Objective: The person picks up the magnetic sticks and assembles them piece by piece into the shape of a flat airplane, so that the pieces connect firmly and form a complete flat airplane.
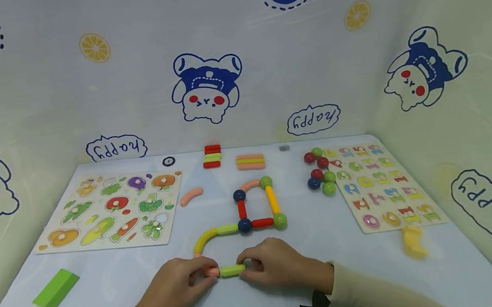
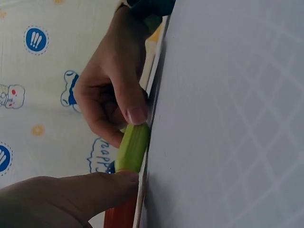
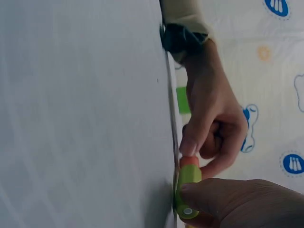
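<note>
My left hand [image 1: 174, 286] pinches a salmon-pink building rod [image 1: 213, 272] whose far part is hidden by the fingers. Between thumb and fingertips of my right hand [image 1: 280, 267] is the end of a light-green rod [image 1: 230, 271]; its other end meets the pink one. A round pale spot marks the green rod's end in the right wrist view. Just beyond the hands, a yellow curved rod [image 1: 203, 240] joins another green rod [image 1: 227, 229]. That leads to a four-sided loop of red rods [image 1: 262, 223], a yellow rod [image 1: 272, 199], a pink curve and blue and green balls [image 1: 244, 225].
A vegetable puzzle board [image 1: 134, 205] lies left, another picture board [image 1: 384, 184] right with several balls [image 1: 324, 175] beside it. Stacked rods [image 1: 250, 161] and a loose pink curve [image 1: 192, 196] lie behind. A green block [image 1: 55, 289] and yellow block [image 1: 414, 242] are at the sides.
</note>
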### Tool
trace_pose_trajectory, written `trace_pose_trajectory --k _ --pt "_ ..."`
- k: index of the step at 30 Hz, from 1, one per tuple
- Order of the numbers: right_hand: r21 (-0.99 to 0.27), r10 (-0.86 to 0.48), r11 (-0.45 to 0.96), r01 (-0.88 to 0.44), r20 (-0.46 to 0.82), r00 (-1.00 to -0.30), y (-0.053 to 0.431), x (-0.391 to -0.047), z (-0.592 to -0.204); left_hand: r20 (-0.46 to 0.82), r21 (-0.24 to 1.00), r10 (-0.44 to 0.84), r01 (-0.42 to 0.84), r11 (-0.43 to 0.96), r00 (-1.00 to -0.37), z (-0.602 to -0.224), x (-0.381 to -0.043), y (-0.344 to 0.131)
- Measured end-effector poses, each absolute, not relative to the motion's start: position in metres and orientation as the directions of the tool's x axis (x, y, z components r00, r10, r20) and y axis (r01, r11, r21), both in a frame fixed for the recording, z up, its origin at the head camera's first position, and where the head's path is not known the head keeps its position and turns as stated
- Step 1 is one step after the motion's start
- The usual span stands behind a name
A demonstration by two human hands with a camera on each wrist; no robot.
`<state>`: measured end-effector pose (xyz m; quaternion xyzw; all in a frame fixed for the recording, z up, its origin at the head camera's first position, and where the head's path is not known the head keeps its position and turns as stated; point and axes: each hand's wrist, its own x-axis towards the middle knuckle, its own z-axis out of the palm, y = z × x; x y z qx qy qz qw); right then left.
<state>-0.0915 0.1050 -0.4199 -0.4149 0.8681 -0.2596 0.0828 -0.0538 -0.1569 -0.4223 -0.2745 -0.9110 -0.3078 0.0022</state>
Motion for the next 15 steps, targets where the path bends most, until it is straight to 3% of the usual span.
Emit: trace_pose_trajectory --k 15 --pt "-0.58 -0.755 0.483 -0.656 0.102 -0.647 0.1014 -0.0869 -0.4261 0.124 0.561 0.491 0.469 0.682 -0.862 -0.4272 -0.0524 -0.1496"
